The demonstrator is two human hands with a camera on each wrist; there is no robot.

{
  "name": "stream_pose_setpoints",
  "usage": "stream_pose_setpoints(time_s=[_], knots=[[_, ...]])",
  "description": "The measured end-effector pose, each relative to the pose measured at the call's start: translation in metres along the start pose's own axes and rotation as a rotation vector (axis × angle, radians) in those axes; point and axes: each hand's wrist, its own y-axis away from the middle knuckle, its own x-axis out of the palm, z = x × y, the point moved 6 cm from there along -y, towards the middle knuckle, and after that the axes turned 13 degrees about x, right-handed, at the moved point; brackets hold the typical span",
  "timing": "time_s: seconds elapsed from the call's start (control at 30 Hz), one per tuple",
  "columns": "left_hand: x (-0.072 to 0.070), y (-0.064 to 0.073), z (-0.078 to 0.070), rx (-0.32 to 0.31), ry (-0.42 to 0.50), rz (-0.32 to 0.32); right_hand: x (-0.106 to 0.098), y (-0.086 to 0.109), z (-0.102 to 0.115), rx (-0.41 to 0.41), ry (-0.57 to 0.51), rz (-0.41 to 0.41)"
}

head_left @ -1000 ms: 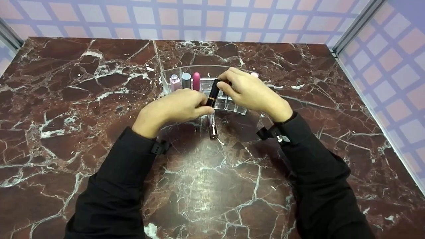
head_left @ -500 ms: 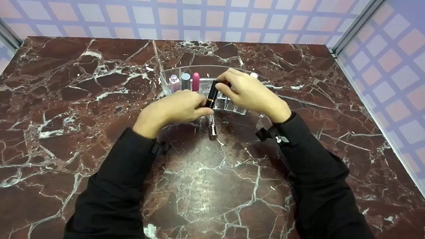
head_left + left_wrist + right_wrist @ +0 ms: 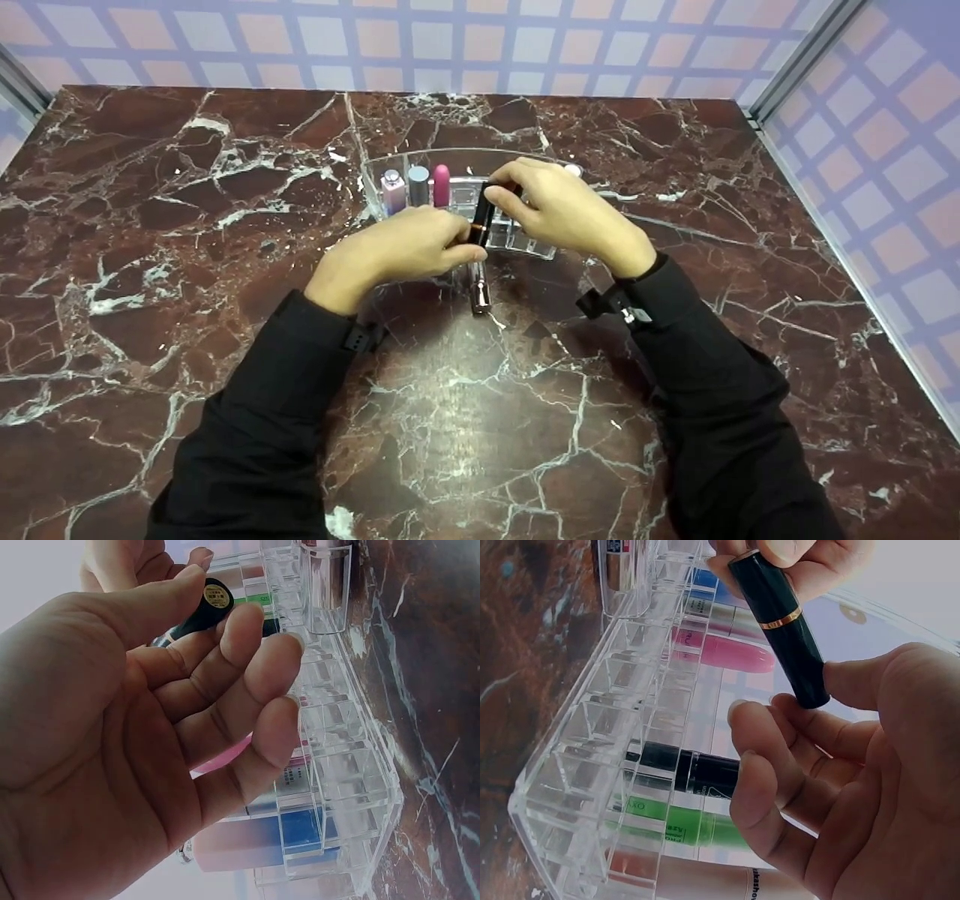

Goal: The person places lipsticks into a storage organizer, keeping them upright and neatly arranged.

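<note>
A black lipstick tube with a gold band (image 3: 484,206) is held between both hands above the clear organizer (image 3: 536,246). My left hand (image 3: 409,244) pinches its lower end between thumb and index finger. At the upper end, my right hand (image 3: 566,210) grips with thumb and fingertips, as the right wrist view shows against the tube (image 3: 787,637). The left wrist view shows the tube's round end with a label (image 3: 218,594). The tube looks closed, with no lipstick colour showing. The other fingers of both hands curl loosely.
Standing in the organizer are a pink tube (image 3: 442,185), a grey-capped tube (image 3: 418,185), a lilac bottle (image 3: 393,191), a green tube (image 3: 679,821), a black tube (image 3: 705,772) and a pale tube (image 3: 705,879). A brownish glossy tube (image 3: 481,292) is at its front.
Both hands keep hold of the lipstick tube. In the head view it has tipped very slightly more upright; the hands have shifted only a little.
</note>
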Motion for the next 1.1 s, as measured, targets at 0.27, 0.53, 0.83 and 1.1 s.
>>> stream_pose_setpoints(time_s=[0.27,0.53,0.83,1.1], knots=[[0.0001,-0.0018,-0.0002,0.020,0.000,-0.006,0.0006,-0.0007,0.0005,0.008,-0.009,-0.001],[0.0016,-0.0018,0.0004,0.024,0.020,-0.001,0.0024,-0.0016,0.0007,0.015,-0.014,0.004],[0.0017,-0.0005,-0.0020,0.051,0.056,0.020,0.0035,-0.0046,0.0012,0.033,-0.018,0.012],[0.0023,-0.0016,-0.0038,0.056,0.106,0.018,0.0020,-0.0042,-0.0034,0.132,-0.035,0.001]])
